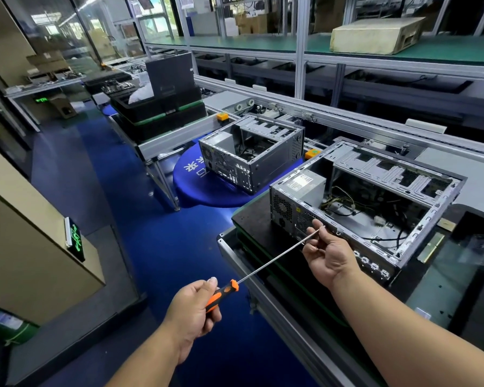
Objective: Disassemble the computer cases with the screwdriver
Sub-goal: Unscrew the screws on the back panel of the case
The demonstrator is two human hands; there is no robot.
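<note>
Grey steel, two open computer cases: the near case [361, 210] on a black mat, the far case [252, 152] on a blue stool. One screwdriver [263, 266]: left hand [193, 311] grips its orange-black handle, right hand [330, 252] pinches the shaft tip at the near case's back edge.

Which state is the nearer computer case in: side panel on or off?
Off: the nearer computer case lies open-side up, its power supply and loose cables exposed.
</note>
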